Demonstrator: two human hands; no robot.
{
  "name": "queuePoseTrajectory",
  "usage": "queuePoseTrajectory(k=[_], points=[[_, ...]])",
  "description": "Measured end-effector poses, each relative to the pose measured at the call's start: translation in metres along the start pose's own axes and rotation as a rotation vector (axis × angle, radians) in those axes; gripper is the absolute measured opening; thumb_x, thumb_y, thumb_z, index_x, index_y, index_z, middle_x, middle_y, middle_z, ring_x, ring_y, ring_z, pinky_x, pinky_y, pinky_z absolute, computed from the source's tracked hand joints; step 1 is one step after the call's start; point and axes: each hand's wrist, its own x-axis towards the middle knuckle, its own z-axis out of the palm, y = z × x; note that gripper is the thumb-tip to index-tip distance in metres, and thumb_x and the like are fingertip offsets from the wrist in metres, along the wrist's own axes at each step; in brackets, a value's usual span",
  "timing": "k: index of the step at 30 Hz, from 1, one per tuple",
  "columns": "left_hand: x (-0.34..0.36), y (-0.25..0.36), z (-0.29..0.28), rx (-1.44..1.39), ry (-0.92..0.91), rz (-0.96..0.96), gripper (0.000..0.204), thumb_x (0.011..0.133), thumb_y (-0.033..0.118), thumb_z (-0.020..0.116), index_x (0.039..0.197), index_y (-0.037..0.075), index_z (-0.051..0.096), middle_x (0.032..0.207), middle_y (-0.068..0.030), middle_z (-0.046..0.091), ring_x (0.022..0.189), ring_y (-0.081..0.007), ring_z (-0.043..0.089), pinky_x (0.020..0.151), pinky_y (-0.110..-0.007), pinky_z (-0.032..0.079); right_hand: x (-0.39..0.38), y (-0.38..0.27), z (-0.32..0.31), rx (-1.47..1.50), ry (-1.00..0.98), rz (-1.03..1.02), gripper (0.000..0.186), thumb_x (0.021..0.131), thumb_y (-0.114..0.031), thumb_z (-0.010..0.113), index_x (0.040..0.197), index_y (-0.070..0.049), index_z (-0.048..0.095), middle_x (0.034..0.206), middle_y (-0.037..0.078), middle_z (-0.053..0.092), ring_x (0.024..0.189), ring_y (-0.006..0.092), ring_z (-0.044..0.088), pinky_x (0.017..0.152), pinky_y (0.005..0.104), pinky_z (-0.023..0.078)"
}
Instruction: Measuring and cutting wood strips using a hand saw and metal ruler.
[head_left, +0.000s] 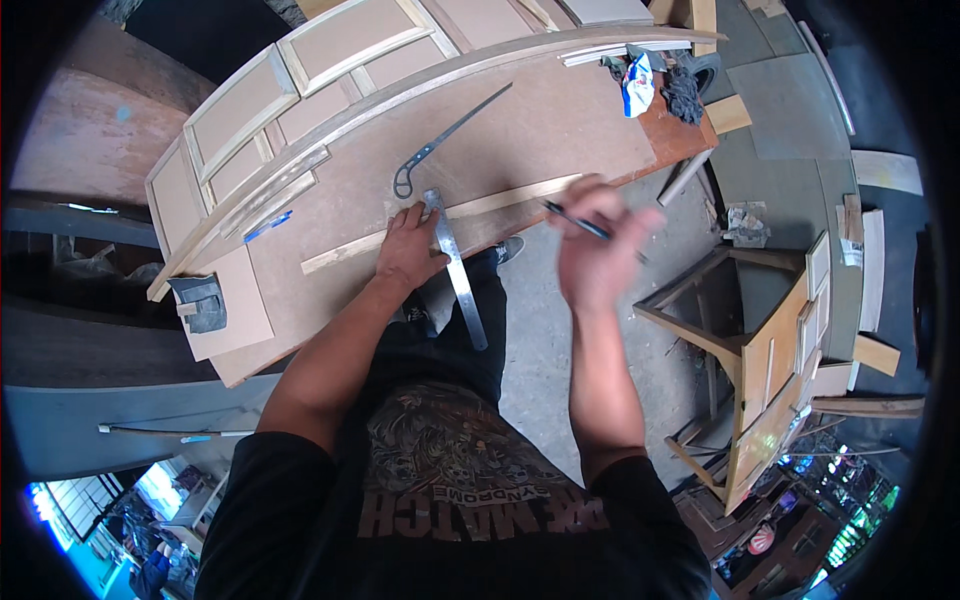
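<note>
Metal ruler [459,275]: crosswise on wood strip [510,197], lower end past table [540,130] edge. Left hand [408,250]: half spread, flat, fingers and thumb against ruler. Right hand [602,262]: raised, blurred, fingers closed about dark pen [585,225]. Saw [450,136]: on table, beyond ruler. Blue pen [268,226]: table's left part. Packet [637,86]: right end, beside dark cloth [683,97].

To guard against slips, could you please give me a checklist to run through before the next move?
1. Ruler lies across the strip: ok.
2. Left hand on the ruler: ok.
3. Ruler wholly on the table: not ok, its near end juts past the edge.
4. Dark pen in the right hand: ok.
5. Saw off the strip: ok, it lies beyond it.
6. Ruler square to the strip: cannot tell, the lens bends edges.
</note>
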Motion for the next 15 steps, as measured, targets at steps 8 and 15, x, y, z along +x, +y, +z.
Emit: queuePoseTrajectory(k=[8, 15], points=[[-0.002, -0.003, -0.001, 0.01, -0.01, -0.008, 0.091, 0.072, 0.036, 0.087, 0.15, 0.007, 0.05, 0.156, -0.0185, 0.041, 0.144, -0.0388, 0.038, 0.122, -0.042, 0.034, -0.016, 0.176, 0.003, -0.099, 0.02, 0.432, 0.009, 0.089, 0.003, 0.076, 0.094, 0.001, 0.069, 0.09, 0.006, 0.073, 0.086, 0.0136, 0.071, 0.079, 0.0264, 0.056], [-0.001, -0.003, 0.001, 0.015, -0.018, -0.013, 0.091, 0.071, 0.034, 0.088, 0.15, 0.007, 0.051, 0.157, -0.0182, 0.041, 0.144, -0.0384, 0.038, 0.123, -0.043, 0.032, -0.03, 0.207, 0.008, -0.381, -0.129, 0.42, 0.011, 0.088, -0.001, 0.078, 0.095, -0.002, 0.071, 0.088, 0.003, 0.073, 0.081, 0.008, 0.066, 0.076, 0.0249, 0.053]])
